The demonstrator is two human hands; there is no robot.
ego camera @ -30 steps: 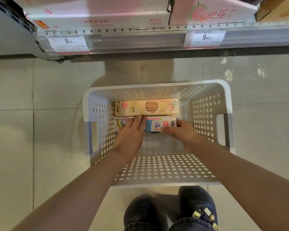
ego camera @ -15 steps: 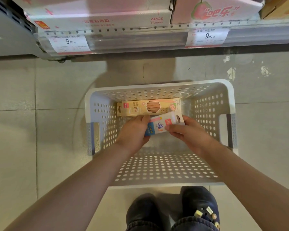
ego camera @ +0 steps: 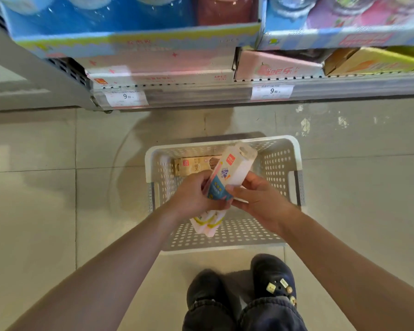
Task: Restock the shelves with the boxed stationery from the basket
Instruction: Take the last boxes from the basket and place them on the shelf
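boxes lifted out of the basket, shelf ahead

we hold a small stack of stationery boxes (ego camera: 227,177) above the white perforated basket (ego camera: 294,149), our left hand (ego camera: 194,197) wrapped round its left side and our right hand (ego camera: 256,199) pinching its lower right edge, hands close together. the boxes look like light, stiff card that could slide on one another, so we judge a grip across the long faces steadier than one on the hang tab at the top. one hb pencil box (ego camera: 194,164) lies on the basket floor by the far wall. ahead, the shelf edge (ego camera: 201,91) carries price tags (ego camera: 126,96), and display cartons (ego camera: 160,75) already fill the front, so a free slot is not obvious. our dark shoes (ego camera: 273,278) stand just behind the basket.
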